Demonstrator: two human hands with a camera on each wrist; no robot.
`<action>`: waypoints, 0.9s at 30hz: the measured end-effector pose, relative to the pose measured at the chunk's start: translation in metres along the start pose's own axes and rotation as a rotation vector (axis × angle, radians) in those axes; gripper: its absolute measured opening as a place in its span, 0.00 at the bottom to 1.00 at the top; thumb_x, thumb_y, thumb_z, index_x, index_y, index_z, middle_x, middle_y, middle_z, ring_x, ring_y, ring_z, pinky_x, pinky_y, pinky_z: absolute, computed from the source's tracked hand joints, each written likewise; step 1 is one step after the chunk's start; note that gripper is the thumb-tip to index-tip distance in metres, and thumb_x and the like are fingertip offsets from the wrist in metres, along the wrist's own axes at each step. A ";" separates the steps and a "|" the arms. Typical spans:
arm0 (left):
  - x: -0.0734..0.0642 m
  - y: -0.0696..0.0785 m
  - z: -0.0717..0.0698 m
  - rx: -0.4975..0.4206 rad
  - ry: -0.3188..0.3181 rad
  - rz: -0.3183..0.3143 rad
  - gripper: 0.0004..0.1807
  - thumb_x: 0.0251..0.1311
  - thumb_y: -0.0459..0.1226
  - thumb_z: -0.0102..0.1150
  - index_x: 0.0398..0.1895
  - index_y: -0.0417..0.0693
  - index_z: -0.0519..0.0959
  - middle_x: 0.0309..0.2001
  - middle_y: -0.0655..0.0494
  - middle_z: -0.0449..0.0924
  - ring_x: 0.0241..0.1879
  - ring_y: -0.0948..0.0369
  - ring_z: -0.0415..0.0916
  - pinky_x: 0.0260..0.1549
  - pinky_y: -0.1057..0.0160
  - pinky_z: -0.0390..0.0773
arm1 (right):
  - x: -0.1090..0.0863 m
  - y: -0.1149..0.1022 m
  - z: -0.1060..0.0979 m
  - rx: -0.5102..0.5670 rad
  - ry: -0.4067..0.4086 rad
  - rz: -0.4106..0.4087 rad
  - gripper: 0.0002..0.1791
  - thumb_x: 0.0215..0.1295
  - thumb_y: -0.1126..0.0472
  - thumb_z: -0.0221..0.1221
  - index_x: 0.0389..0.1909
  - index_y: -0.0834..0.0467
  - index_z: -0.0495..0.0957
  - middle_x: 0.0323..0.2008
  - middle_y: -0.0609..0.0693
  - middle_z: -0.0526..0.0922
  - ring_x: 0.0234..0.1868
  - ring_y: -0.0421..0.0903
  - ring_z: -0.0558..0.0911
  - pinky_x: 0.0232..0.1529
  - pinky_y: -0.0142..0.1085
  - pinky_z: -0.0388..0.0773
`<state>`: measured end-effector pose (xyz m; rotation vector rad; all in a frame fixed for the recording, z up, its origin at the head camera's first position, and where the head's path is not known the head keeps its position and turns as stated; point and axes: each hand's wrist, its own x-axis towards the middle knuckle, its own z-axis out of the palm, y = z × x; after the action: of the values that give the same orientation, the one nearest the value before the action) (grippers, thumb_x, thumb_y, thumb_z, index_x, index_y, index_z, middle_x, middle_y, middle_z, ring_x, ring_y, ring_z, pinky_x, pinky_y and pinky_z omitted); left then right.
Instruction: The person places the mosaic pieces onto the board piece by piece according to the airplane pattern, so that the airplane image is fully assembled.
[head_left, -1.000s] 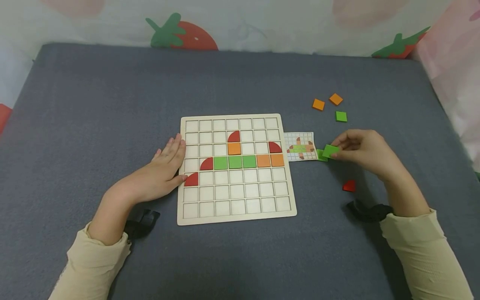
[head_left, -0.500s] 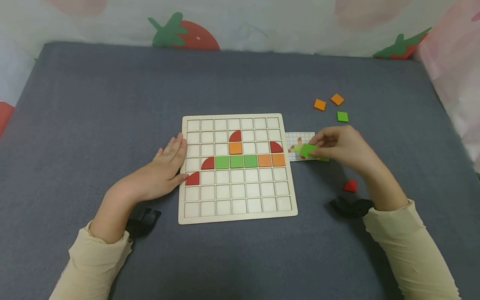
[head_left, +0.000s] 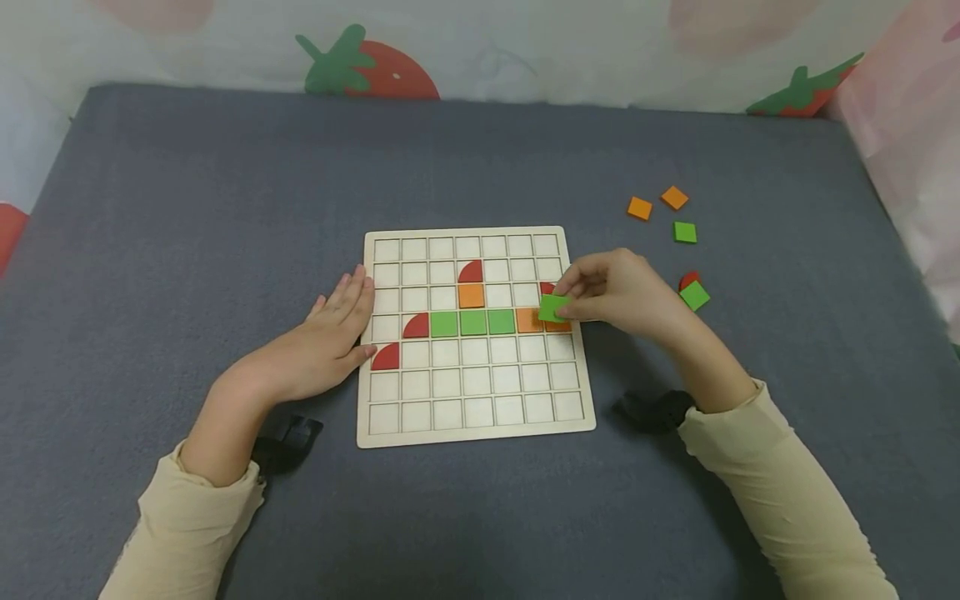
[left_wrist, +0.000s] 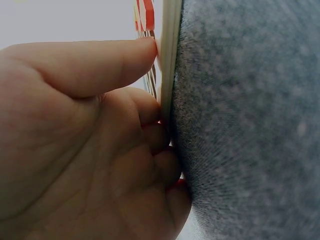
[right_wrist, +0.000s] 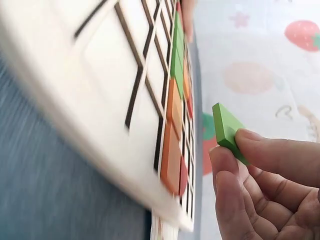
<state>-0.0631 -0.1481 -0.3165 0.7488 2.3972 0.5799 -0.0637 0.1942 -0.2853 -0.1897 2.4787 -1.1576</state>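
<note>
Head: six visible green tiles (head_left: 551,307)

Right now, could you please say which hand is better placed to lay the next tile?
Right hand, probably: it pinches a green tile over the board; the left hand touches the board's edge.

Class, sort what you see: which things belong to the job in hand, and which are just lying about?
In the job:
grid board
pieces set in it
green tile pinched by the right hand
left hand

Lying about, perhaps spare:
two orange tiles
two loose green tiles
partly hidden red piece
</note>
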 end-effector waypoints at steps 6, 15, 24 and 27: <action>0.000 0.000 0.000 0.009 0.002 0.000 0.40 0.71 0.41 0.43 0.72 0.32 0.32 0.73 0.41 0.21 0.71 0.47 0.21 0.66 0.42 0.35 | 0.009 -0.010 0.017 0.010 -0.036 -0.057 0.06 0.54 0.68 0.66 0.34 0.63 0.82 0.30 0.52 0.82 0.32 0.46 0.79 0.36 0.36 0.75; 0.001 -0.002 0.000 0.013 0.007 0.006 0.40 0.71 0.41 0.44 0.72 0.31 0.33 0.73 0.40 0.21 0.71 0.47 0.21 0.66 0.42 0.35 | 0.018 -0.030 0.040 0.016 -0.096 -0.150 0.05 0.53 0.69 0.67 0.31 0.62 0.82 0.27 0.49 0.83 0.30 0.43 0.79 0.35 0.36 0.75; 0.000 -0.001 0.000 -0.001 0.006 0.000 0.41 0.71 0.40 0.44 0.72 0.32 0.33 0.73 0.39 0.22 0.71 0.46 0.21 0.66 0.42 0.35 | 0.028 -0.051 0.069 -0.018 -0.163 -0.144 0.05 0.51 0.68 0.67 0.30 0.60 0.82 0.25 0.47 0.82 0.30 0.41 0.79 0.36 0.33 0.75; 0.000 0.000 0.000 -0.005 0.005 -0.008 0.41 0.71 0.40 0.44 0.72 0.32 0.33 0.73 0.39 0.22 0.71 0.46 0.21 0.66 0.41 0.35 | 0.032 -0.057 0.078 -0.031 -0.177 -0.149 0.05 0.50 0.67 0.68 0.29 0.59 0.82 0.24 0.46 0.81 0.29 0.40 0.79 0.36 0.32 0.75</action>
<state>-0.0629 -0.1483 -0.3168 0.7362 2.4016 0.5853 -0.0630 0.0931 -0.2969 -0.4718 2.3597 -1.1097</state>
